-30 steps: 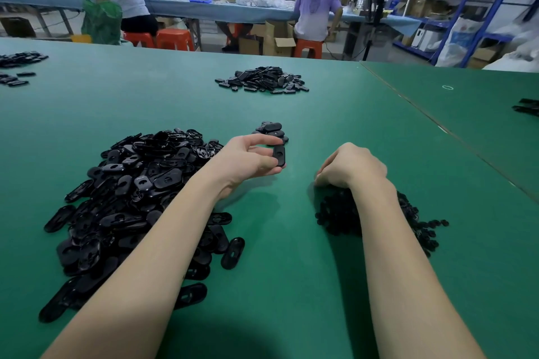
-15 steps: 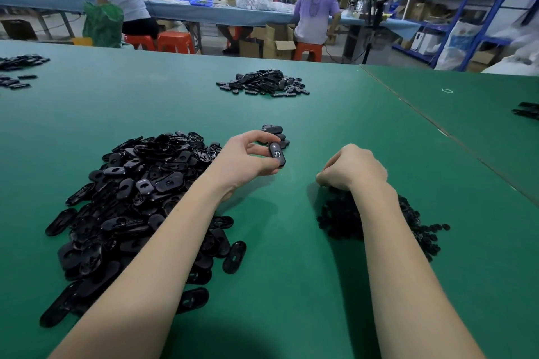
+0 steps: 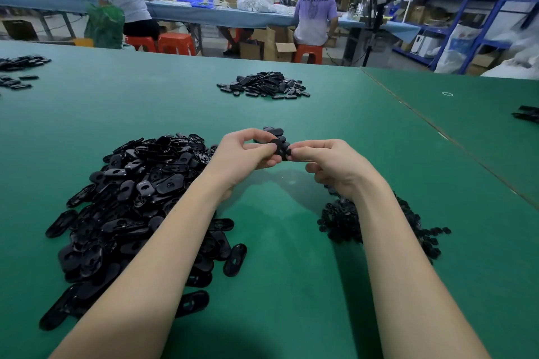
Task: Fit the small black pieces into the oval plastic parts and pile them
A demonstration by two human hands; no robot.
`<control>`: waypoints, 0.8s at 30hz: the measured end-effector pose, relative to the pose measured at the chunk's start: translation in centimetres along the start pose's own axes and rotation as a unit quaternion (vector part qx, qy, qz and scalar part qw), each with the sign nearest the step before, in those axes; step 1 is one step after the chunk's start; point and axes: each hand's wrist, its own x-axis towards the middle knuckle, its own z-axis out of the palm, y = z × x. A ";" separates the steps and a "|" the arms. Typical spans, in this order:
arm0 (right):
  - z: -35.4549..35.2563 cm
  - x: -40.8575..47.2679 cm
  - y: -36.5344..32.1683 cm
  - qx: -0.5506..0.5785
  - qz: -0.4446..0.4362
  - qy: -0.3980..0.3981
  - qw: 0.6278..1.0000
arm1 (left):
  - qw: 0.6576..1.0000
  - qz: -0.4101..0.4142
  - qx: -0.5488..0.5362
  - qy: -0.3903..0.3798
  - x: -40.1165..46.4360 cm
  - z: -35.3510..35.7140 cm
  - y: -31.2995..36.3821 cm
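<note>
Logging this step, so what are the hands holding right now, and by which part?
Both hands pinch one oval plastic part above the table: left hand at its left end, right hand at its right end. A small piece cannot be made out.

Bare green surface (image 3: 285, 242) runs between the heap of glossy black oval plastic parts (image 3: 131, 198) and the mound of small black pieces (image 3: 344, 221). A further scatter of black oval parts (image 3: 264, 86) blocks the far middle.

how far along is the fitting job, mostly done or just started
Early, it seems. Done: only a small stack of ovals just beyond the hands. In hand: the left hand holds one oval part while the right hand pinches at it. Left: a big pile of oval parts on the left and a heap of small black pieces on the right.
</note>
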 end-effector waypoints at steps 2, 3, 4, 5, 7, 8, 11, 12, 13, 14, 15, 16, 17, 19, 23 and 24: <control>0.1 0.0 0.0 -0.005 0.003 0.010 1.000 | 1.000 -0.014 -0.022 -0.003 -0.1 0.1 0.1; 0.1 0.0 0.1 -0.007 0.003 0.017 1.000 | 0.999 -0.019 -0.034 -0.001 -0.2 0.1 0.2; 0.2 0.0 0.1 -0.010 0.001 0.026 1.000 | 0.999 -0.022 -0.044 0.000 -0.2 0.2 0.3; 0.2 0.1 0.2 -0.013 -0.001 0.035 0.999 | 0.998 -0.025 -0.053 0.001 -0.2 0.3 0.4; 0.4 0.1 0.2 -0.010 -0.008 0.051 0.999 | 0.997 -0.032 -0.067 -0.002 -0.2 0.4 0.6; 0.6 0.1 0.2 -0.004 -0.013 0.058 0.998 | 0.996 -0.036 -0.077 -0.007 -0.2 0.4 0.6; 0.9 0.1 0.0 0.001 -0.021 0.074 0.997 | 0.991 -0.052 -0.119 -0.028 -0.2 0.3 0.6; 0.9 0.1 0.0 0.000 -0.021 0.077 0.997 | 0.989 -0.056 -0.134 -0.037 -0.2 0.3 0.7; 1.0 0.0 -0.1 -0.001 -0.021 0.079 0.997 | 0.987 -0.059 -0.145 -0.043 -0.3 0.3 0.6; 1.0 0.0 -0.1 -0.001 -0.020 0.080 0.997 | 0.985 -0.061 -0.154 -0.047 -0.3 0.3 0.7; 1.0 0.0 -0.1 0.001 -0.019 0.080 0.997 | 0.984 -0.062 -0.161 -0.048 -0.3 0.3 0.7; 1.0 0.0 -0.1 0.003 -0.019 0.080 0.997 | 0.983 -0.063 -0.167 -0.049 -0.4 0.3 0.7; 1.0 0.0 -0.1 0.005 -0.019 0.080 0.997 | 0.982 -0.063 -0.170 -0.049 -0.4 0.3 0.7; 1.0 -0.1 -0.2 0.006 -0.018 0.081 0.997 | 0.982 -0.064 -0.172 -0.051 -0.4 0.4 0.7; 0.8 -0.3 -0.4 0.001 -0.011 0.085 0.996 | 0.983 -0.064 -0.161 -0.056 -0.4 0.4 0.6; 0.8 -0.3 -0.4 0.003 -0.009 0.084 0.996 | 0.984 -0.063 -0.156 -0.055 -0.4 0.4 0.6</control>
